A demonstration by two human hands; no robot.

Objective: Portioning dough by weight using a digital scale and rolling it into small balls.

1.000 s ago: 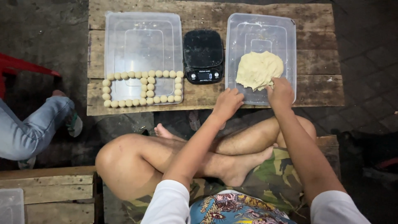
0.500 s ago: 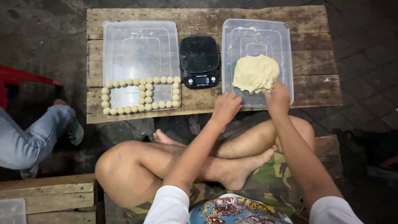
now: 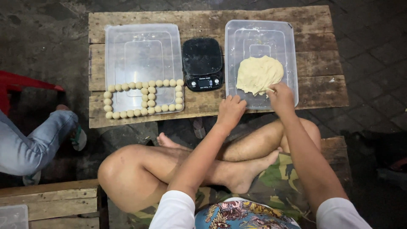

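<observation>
A pale lump of dough [image 3: 258, 74] lies in the clear plastic tray [image 3: 288, 46] at the right of the wooden table [image 3: 203, 21]. My right hand [image 3: 280, 99] pinches the dough's near right edge. My left hand [image 3: 230, 111] rests at that tray's near left corner, fingers curled; whether it holds anything I cannot tell. A black digital scale [image 3: 202, 63] stands between the two trays. The left clear tray [image 3: 143, 46] holds several small dough balls [image 3: 145, 96] in rows along its near side.
My bare crossed legs [image 3: 178, 169] sit below the table on a wooden bench [image 3: 335, 148]. Another person's jeans-clad leg [image 3: 29, 144] and sandalled foot are at the left, by a red stool [image 3: 21, 85]. Another clear tray corner [image 3: 12, 216] rests on a plank at bottom left.
My right hand has shifted slightly up and in onto the dough's near edge. My left hand stays near the tray corner. The view moved a little.
</observation>
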